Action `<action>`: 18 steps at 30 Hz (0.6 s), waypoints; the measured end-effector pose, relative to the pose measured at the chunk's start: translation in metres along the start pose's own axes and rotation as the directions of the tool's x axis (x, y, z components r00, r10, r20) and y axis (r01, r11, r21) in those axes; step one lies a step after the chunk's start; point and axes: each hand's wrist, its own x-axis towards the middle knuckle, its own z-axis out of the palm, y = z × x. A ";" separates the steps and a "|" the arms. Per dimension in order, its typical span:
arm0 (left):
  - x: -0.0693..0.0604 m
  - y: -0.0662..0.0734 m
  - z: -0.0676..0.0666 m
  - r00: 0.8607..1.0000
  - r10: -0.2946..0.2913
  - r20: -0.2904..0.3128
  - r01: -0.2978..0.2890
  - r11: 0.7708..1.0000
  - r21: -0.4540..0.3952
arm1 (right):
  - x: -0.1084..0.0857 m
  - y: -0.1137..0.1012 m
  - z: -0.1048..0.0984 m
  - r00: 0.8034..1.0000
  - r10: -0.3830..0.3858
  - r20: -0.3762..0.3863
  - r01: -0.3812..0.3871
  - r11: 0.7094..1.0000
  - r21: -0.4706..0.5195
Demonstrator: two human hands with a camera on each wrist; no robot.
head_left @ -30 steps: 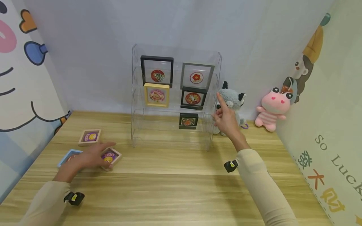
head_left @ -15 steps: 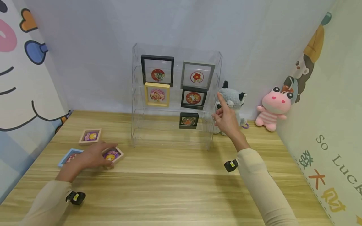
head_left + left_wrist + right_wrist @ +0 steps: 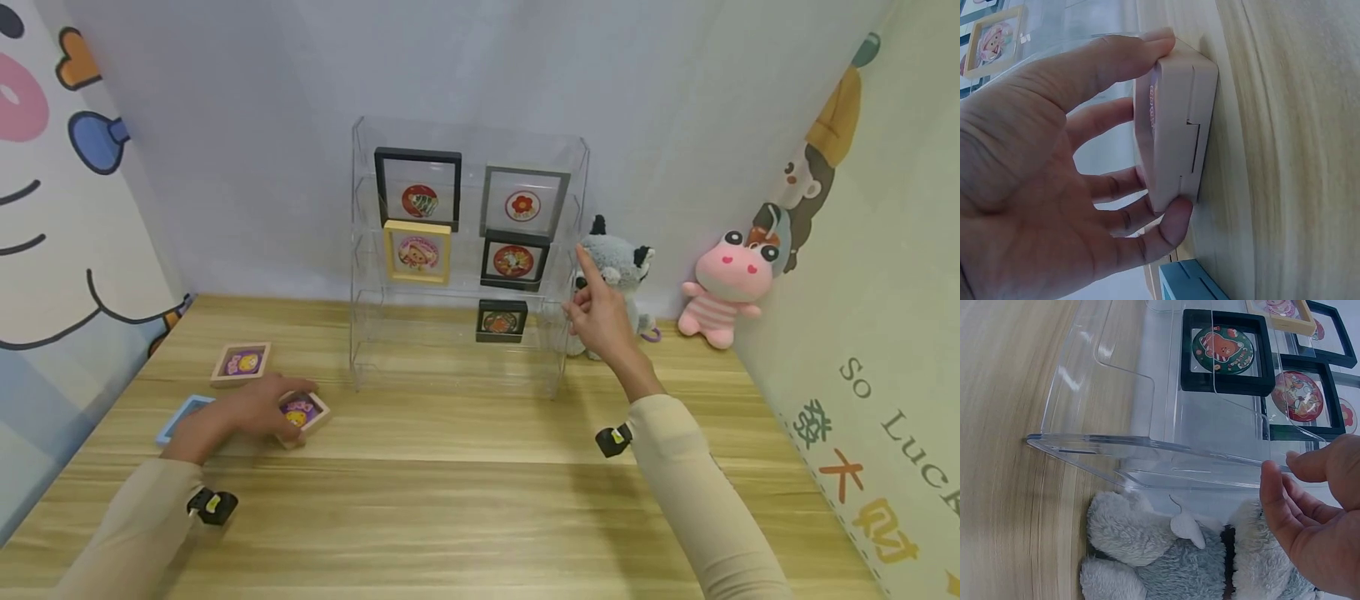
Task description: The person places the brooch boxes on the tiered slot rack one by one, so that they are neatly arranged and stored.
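Note:
My left hand [image 3: 251, 408] is over a pale pink square display frame [image 3: 303, 410] at the table's left. In the left wrist view, thumb and fingers grip opposite edges of this frame [image 3: 1182, 125], which stands tilted close to the tabletop. Its yellow-and-purple picture shows in the head view. My right hand [image 3: 600, 321] is at the right side of a clear acrylic tiered stand [image 3: 442, 382], index finger straight up along it. In the right wrist view, thumb and fingers pinch the stand's side edge [image 3: 1147, 445].
A second pale frame [image 3: 242, 364] and a blue frame [image 3: 180, 418], partly hidden by my hand, lie at left. Several frames, including a yellow one [image 3: 417, 252], stand in the tiers. A grey plush [image 3: 622, 258] and a pink plush [image 3: 727, 287] sit at right.
My left hand has closed around the pale pink frame and shifted slightly right with it, covering more of the blue frame. The right hand has stayed at the stand's side.

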 end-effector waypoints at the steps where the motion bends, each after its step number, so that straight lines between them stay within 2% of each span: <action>1: 0.000 0.000 0.000 1.000 0.001 -0.007 -0.001 1.000 -0.005 | 0.000 0.000 0.000 1.000 0.002 0.002 -0.002 1.000 0.000; 7: -0.001 0.001 0.004 0.998 -0.002 -0.065 0.000 1.000 -0.021 | 0.000 0.000 0.000 1.000 0.002 -0.001 -0.002 1.000 -0.005; 11: 0.000 0.001 0.004 0.998 -0.019 -0.064 0.018 1.000 -0.021 | 0.000 0.000 0.000 1.000 0.001 -0.003 -0.001 1.000 -0.004; 18: 0.002 -0.004 0.002 0.997 0.003 -0.082 -0.005 1.000 -0.019 | 0.000 0.000 0.000 1.000 0.002 0.006 -0.002 1.000 -0.003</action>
